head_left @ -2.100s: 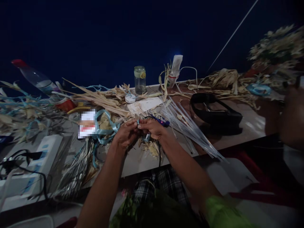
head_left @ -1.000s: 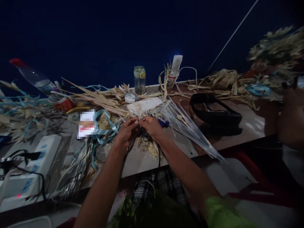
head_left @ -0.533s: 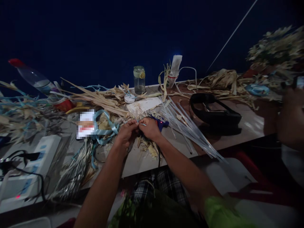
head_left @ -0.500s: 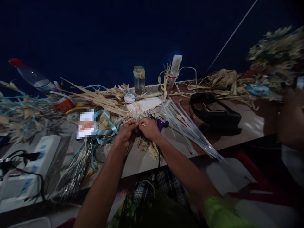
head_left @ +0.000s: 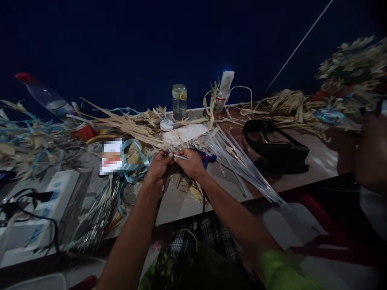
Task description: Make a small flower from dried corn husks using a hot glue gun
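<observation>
My left hand (head_left: 159, 167) and my right hand (head_left: 191, 164) meet at mid-table, their fingertips pinched together. Between them runs a thin light-blue strip (head_left: 180, 156); its exact kind is too small to make out. Just beyond my right hand lies a blue glue gun (head_left: 209, 158) with a small red light, its cord trailing toward the table's front edge. Clear glue sticks (head_left: 256, 177) are spread to the right of it. Below and between my hands are scraps of dry husk (head_left: 195, 191). A light-blue ribbon (head_left: 147, 162) with a card on it lies left of my left hand.
Dried husks (head_left: 121, 125) and a lidded bottle (head_left: 179, 102) line the back. A black strapped object (head_left: 276, 147) sits on the right, near another person's hand (head_left: 371, 149). On the left are a power strip (head_left: 57, 193), metal wires (head_left: 95, 217) and a tilted plastic bottle (head_left: 45, 96).
More of the light-blue strip shows between my fingertips, and my left fingers have shifted slightly. The whole view has moved a little to the right.
</observation>
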### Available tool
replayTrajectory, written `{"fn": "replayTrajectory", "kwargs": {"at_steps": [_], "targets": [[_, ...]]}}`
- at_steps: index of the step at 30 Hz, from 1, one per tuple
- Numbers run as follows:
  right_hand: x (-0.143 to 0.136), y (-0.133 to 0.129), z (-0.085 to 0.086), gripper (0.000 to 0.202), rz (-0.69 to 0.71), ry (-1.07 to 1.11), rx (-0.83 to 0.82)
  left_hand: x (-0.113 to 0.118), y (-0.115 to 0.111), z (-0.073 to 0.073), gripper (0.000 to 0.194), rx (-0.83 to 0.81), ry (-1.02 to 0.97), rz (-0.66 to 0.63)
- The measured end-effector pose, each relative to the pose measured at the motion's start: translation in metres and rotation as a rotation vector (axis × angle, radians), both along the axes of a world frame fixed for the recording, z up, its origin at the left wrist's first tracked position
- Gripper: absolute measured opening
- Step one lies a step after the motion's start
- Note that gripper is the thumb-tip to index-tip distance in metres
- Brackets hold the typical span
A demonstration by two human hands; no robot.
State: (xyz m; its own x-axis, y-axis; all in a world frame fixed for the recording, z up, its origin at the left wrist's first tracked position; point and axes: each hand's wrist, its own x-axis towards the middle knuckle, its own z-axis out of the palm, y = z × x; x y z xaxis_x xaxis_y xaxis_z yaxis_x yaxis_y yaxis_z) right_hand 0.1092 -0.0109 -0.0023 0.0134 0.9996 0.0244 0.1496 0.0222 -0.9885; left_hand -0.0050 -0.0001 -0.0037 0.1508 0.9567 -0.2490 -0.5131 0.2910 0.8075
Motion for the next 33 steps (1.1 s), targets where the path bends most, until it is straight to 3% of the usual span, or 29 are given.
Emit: {"fn": "replayTrajectory", "kwargs": {"at_steps": [6, 10, 14, 20, 26, 33], "targets": [[0.003, 0.001, -0.004, 0.017, 0.079, 0.198, -0.014, -0.003, 0.000, 0.003, 0.030, 0.051, -0.014, -0.014], [0.003, -0.002, 0.001, 0.026, 0.064, 0.053, 0.023, -0.007, 0.002, 0.002, 0.027, 0.009, -0.008, 0.005], [0.007, -0.006, 0.015, 0.026, 0.043, -0.089, 0.187, -0.009, 0.002, 0.002, 0.024, -0.007, -0.077, -0.051], [0.050, -0.017, 0.037, 0.033, -0.102, -0.168, 0.178, -0.007, -0.001, 0.007, 0.027, -0.009, -0.182, -0.097], [0.103, -0.036, 0.017, 0.030, -0.212, -0.584, 0.116, -0.006, 0.000, 0.002, 0.031, -0.032, -0.146, -0.068], [0.099, -0.051, 0.008, 0.033, -0.143, -0.805, -0.070, -0.003, 0.001, -0.001, 0.037, -0.008, -0.058, 0.030]]}}
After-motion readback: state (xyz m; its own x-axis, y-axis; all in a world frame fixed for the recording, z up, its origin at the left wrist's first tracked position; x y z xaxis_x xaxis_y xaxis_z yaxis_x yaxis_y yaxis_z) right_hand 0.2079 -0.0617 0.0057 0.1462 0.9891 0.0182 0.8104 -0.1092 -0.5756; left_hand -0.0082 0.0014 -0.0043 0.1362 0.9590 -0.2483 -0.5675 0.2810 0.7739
